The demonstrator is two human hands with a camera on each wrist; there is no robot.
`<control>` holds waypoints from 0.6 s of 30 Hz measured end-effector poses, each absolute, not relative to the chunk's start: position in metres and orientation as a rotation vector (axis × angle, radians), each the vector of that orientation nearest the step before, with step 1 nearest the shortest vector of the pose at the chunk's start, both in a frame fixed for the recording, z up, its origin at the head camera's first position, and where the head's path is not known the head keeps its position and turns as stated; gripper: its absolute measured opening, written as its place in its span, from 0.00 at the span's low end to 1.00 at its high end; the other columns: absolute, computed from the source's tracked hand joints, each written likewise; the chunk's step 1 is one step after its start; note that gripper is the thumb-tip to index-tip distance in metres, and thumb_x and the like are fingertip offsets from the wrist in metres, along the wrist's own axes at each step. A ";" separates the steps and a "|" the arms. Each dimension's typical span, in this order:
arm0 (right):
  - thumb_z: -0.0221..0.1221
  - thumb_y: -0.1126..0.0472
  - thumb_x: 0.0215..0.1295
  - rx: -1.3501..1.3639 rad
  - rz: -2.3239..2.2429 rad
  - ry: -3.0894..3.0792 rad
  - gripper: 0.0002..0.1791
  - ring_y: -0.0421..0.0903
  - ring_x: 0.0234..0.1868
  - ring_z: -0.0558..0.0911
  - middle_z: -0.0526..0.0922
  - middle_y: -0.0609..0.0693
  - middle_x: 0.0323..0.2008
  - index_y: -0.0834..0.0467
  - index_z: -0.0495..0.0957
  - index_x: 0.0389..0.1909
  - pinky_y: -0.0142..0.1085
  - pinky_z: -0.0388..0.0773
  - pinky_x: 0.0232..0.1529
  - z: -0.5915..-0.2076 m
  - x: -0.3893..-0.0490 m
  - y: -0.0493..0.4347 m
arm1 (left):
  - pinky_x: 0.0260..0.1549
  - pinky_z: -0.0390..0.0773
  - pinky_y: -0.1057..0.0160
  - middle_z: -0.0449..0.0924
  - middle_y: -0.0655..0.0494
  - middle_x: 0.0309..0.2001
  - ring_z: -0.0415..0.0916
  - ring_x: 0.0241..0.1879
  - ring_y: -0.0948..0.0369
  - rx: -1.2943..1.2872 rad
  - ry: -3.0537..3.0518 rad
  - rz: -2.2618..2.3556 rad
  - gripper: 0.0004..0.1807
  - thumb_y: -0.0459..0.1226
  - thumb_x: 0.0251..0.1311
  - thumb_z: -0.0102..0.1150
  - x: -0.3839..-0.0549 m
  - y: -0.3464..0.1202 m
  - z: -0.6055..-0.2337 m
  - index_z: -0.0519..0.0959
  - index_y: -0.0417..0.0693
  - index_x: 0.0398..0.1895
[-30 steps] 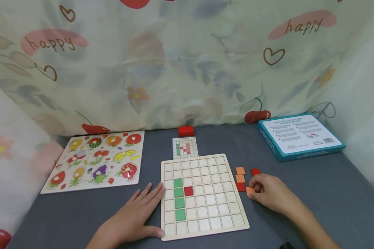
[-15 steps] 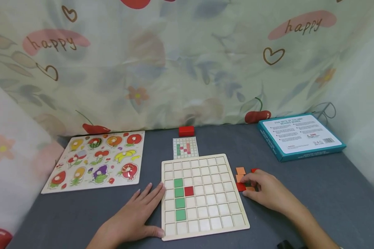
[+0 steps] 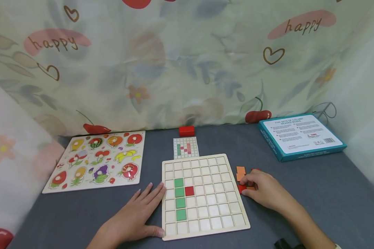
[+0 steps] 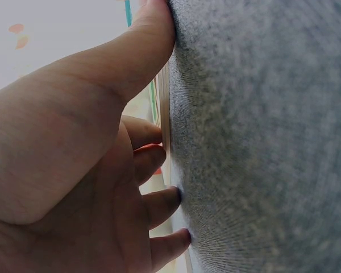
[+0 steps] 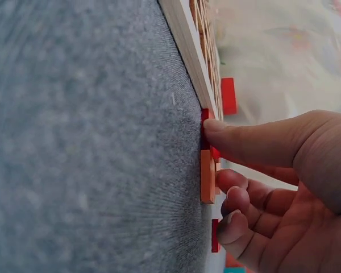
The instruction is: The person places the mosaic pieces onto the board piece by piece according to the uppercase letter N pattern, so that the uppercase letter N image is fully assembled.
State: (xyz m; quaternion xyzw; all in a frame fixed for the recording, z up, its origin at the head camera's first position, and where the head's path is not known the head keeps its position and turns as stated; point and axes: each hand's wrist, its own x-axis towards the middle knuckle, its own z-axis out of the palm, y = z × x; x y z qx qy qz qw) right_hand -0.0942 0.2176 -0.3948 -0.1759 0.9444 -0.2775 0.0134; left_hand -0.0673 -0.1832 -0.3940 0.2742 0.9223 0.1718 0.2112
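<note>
A wooden grid board [image 3: 212,224] lies in the middle of the head view. Several green tiles [image 3: 180,203] form a column in its cells, with one red square [image 3: 189,191] beside them. My left hand [image 3: 134,218] rests flat along the board's left side, fingertips and thumb at its edge. Just right of the board, my right hand [image 3: 269,190] pinches a loose red tile [image 3: 241,189] between thumb and index finger; the thumb [image 5: 233,136] meets its edge in the right wrist view. Orange tiles [image 3: 240,170] lie around it, one [image 5: 207,176] partly under the fingers.
A small pattern card [image 3: 186,148] touches the board's far edge, with a red block [image 3: 186,131] behind it. A fruit puzzle [image 3: 95,160] lies at left, a teal box [image 3: 302,136] at right. A black object [image 3: 283,244] shows beside the right forearm.
My right hand has moved left from the nearer orange tile to the red tile, which has shifted and turned slightly. My left hand stays in place on the board's edge.
</note>
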 end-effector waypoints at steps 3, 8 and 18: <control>0.73 0.66 0.55 -0.489 -0.886 2.910 0.10 0.40 0.29 0.72 0.74 0.41 0.26 0.51 0.81 0.32 0.35 0.71 0.30 -0.393 -0.094 0.216 | 0.67 0.46 0.31 0.43 0.56 0.80 0.37 0.78 0.44 0.757 2.566 0.463 0.64 0.75 0.46 0.56 -0.068 -0.183 -0.395 0.48 0.52 0.82; 0.70 0.67 0.59 -0.416 -1.005 2.827 0.09 0.40 0.25 0.75 0.77 0.42 0.23 0.54 0.80 0.31 0.34 0.74 0.28 -0.388 -0.094 0.216 | 0.66 0.46 0.30 0.44 0.56 0.80 0.38 0.78 0.44 0.763 2.571 0.465 0.64 0.75 0.46 0.56 -0.068 -0.183 -0.395 0.49 0.52 0.82; 0.67 0.68 0.63 -0.454 -1.209 2.674 0.03 0.42 0.23 0.77 0.81 0.45 0.26 0.59 0.83 0.34 0.34 0.76 0.25 -0.381 -0.100 0.208 | 0.67 0.46 0.31 0.44 0.55 0.80 0.38 0.77 0.44 0.772 2.576 0.464 0.64 0.75 0.46 0.56 -0.067 -0.183 -0.395 0.49 0.51 0.81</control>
